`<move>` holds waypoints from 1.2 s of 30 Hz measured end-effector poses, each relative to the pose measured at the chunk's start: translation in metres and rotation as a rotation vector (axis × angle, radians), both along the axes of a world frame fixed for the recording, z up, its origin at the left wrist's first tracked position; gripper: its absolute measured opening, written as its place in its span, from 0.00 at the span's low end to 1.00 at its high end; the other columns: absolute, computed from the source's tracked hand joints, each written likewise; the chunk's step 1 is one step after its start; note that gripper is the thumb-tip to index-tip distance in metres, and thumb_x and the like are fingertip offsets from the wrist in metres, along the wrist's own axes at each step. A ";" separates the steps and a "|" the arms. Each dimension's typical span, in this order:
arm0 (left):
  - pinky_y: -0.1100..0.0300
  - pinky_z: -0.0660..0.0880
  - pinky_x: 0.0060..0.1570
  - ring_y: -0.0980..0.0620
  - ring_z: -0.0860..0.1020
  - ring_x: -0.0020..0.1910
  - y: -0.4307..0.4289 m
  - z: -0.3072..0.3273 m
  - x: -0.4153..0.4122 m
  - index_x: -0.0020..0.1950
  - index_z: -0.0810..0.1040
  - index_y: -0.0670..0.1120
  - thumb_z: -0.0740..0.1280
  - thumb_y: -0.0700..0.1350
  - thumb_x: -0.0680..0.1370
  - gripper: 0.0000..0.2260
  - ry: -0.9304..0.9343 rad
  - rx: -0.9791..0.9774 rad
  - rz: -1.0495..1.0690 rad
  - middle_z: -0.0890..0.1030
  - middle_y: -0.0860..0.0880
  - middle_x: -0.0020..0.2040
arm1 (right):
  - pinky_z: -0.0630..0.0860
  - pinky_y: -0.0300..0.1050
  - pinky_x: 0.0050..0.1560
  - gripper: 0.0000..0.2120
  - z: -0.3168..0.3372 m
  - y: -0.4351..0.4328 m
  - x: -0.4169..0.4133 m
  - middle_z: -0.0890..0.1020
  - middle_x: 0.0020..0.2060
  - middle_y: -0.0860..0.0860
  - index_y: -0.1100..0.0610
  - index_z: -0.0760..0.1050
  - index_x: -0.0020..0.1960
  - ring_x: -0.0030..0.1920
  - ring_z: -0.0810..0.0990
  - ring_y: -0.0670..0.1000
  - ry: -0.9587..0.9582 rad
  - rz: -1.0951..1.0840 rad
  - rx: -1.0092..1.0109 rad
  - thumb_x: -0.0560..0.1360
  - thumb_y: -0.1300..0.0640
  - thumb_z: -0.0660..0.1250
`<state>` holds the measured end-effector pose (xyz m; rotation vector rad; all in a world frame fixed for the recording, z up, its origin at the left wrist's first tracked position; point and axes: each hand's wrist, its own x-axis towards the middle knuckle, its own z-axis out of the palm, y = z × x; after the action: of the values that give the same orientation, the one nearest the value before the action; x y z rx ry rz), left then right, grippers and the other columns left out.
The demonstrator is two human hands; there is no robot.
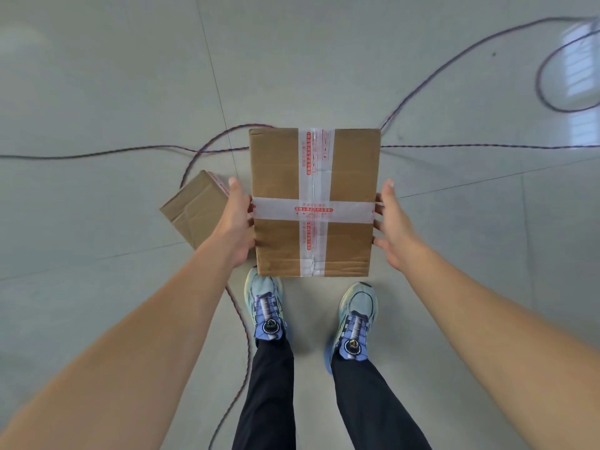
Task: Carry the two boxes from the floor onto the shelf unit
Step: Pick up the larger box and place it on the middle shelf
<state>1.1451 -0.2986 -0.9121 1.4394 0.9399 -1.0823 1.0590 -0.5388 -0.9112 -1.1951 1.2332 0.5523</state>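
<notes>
A large cardboard box [282, 177] with a cross of white tape printed in red sits just ahead of my shoes. My left hand [235, 224] lies flat against its left side, fingers curled onto the edge. At the box's right edge, my right hand [394, 227] has its fingers spread, the tips at the tape band and the palm apart from the cardboard. A smaller cardboard box [196, 211] lies on the floor to the left, partly hidden behind my left hand. I cannot tell whether the large box is off the floor. The shelf unit is not in view.
A red-and-blue braided cable [431, 73] loops over the pale tiled floor [97, 76] behind and beside the boxes, and one strand [242, 323] runs past my left shoe [264, 303]. My right shoe [355, 319] stands just behind the large box.
</notes>
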 end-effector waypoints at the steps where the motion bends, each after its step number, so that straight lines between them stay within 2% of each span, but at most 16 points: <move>1: 0.37 0.70 0.75 0.41 0.75 0.72 0.001 0.014 0.000 0.78 0.73 0.49 0.42 0.75 0.80 0.42 -0.004 -0.003 0.022 0.79 0.44 0.71 | 0.67 0.64 0.74 0.38 0.015 -0.001 0.001 0.74 0.73 0.52 0.46 0.66 0.78 0.74 0.71 0.55 -0.016 0.000 -0.007 0.78 0.26 0.46; 4: 0.38 0.73 0.71 0.42 0.75 0.71 0.002 0.066 0.008 0.79 0.73 0.51 0.41 0.76 0.79 0.43 -0.021 0.004 0.057 0.78 0.45 0.72 | 0.65 0.66 0.74 0.37 0.070 -0.005 0.009 0.74 0.73 0.52 0.47 0.67 0.76 0.73 0.71 0.56 -0.060 0.006 -0.034 0.78 0.26 0.44; 6: 0.37 0.70 0.68 0.42 0.71 0.74 0.001 0.106 0.014 0.82 0.69 0.53 0.40 0.76 0.79 0.43 -0.037 0.004 0.054 0.76 0.46 0.75 | 0.65 0.65 0.74 0.34 0.112 -0.009 0.018 0.75 0.70 0.50 0.47 0.70 0.72 0.71 0.72 0.55 -0.110 0.003 -0.054 0.79 0.28 0.44; 8: 0.35 0.67 0.71 0.41 0.69 0.75 -0.003 0.150 0.022 0.83 0.67 0.54 0.40 0.76 0.80 0.42 -0.070 0.001 0.053 0.75 0.48 0.72 | 0.65 0.67 0.74 0.35 0.153 -0.014 0.029 0.76 0.71 0.50 0.48 0.71 0.71 0.71 0.72 0.56 -0.162 0.002 -0.080 0.79 0.28 0.44; 12: 0.33 0.66 0.71 0.43 0.68 0.75 -0.010 0.240 0.043 0.77 0.72 0.56 0.41 0.76 0.80 0.38 -0.172 -0.036 0.073 0.75 0.52 0.68 | 0.68 0.67 0.72 0.32 0.244 -0.025 0.054 0.78 0.67 0.49 0.45 0.73 0.68 0.67 0.74 0.55 -0.258 -0.002 -0.121 0.79 0.28 0.44; 14: 0.31 0.65 0.74 0.43 0.67 0.77 -0.014 0.287 0.051 0.80 0.70 0.57 0.41 0.76 0.80 0.39 -0.231 -0.068 0.066 0.73 0.51 0.72 | 0.69 0.65 0.71 0.34 0.292 -0.032 0.067 0.78 0.65 0.48 0.44 0.72 0.72 0.67 0.74 0.55 -0.320 0.015 -0.122 0.79 0.28 0.43; 17: 0.30 0.62 0.76 0.42 0.65 0.80 -0.016 0.357 0.060 0.82 0.68 0.58 0.41 0.75 0.80 0.38 -0.311 -0.093 0.066 0.72 0.51 0.72 | 0.70 0.63 0.70 0.36 0.366 -0.041 0.081 0.77 0.66 0.47 0.42 0.69 0.76 0.68 0.74 0.56 -0.373 0.041 -0.125 0.78 0.26 0.42; 21: 0.33 0.61 0.76 0.43 0.65 0.80 -0.017 0.451 0.064 0.83 0.65 0.59 0.40 0.74 0.81 0.37 -0.428 -0.154 0.069 0.72 0.52 0.73 | 0.69 0.62 0.71 0.40 0.463 -0.051 0.088 0.81 0.60 0.45 0.43 0.75 0.72 0.61 0.77 0.52 -0.459 0.042 -0.135 0.76 0.24 0.41; 26: 0.32 0.54 0.78 0.45 0.69 0.75 -0.023 0.558 0.074 0.81 0.69 0.60 0.39 0.74 0.81 0.37 -0.569 -0.245 0.045 0.77 0.56 0.68 | 0.66 0.60 0.74 0.45 0.569 -0.068 0.092 0.81 0.64 0.52 0.52 0.77 0.70 0.67 0.75 0.57 -0.564 0.034 -0.133 0.75 0.23 0.40; 28: 0.33 0.52 0.80 0.45 0.67 0.78 -0.023 0.594 0.078 0.81 0.69 0.60 0.40 0.74 0.82 0.36 -0.622 -0.274 0.040 0.75 0.58 0.73 | 0.67 0.58 0.74 0.45 0.603 -0.071 0.090 0.83 0.62 0.52 0.53 0.79 0.67 0.65 0.78 0.56 -0.638 0.016 -0.128 0.76 0.24 0.41; 31: 0.34 0.49 0.81 0.46 0.64 0.82 -0.023 0.643 0.086 0.82 0.68 0.61 0.41 0.74 0.82 0.36 -0.695 -0.317 0.011 0.68 0.58 0.82 | 0.68 0.57 0.73 0.42 0.651 -0.074 0.090 0.86 0.57 0.52 0.50 0.86 0.56 0.63 0.80 0.55 -0.737 -0.005 -0.155 0.76 0.24 0.42; 33: 0.31 0.50 0.81 0.45 0.65 0.82 -0.022 0.668 0.089 0.82 0.68 0.61 0.43 0.74 0.81 0.36 -0.721 -0.339 0.023 0.67 0.57 0.83 | 0.68 0.58 0.74 0.40 0.678 -0.076 0.087 0.85 0.59 0.53 0.46 0.87 0.52 0.63 0.81 0.54 -0.785 -0.002 -0.179 0.76 0.24 0.43; 36: 0.26 0.56 0.77 0.43 0.69 0.79 -0.018 0.695 0.093 0.80 0.72 0.60 0.46 0.73 0.82 0.33 -0.782 -0.407 0.070 0.72 0.56 0.81 | 0.72 0.56 0.71 0.38 0.708 -0.080 0.086 0.82 0.64 0.56 0.46 0.86 0.53 0.61 0.83 0.54 -0.861 -0.011 -0.182 0.77 0.25 0.44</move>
<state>1.2383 -0.3164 -0.2168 1.3030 0.1900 -0.5253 1.1449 -0.6188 -0.2033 -1.3648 0.5494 -0.1094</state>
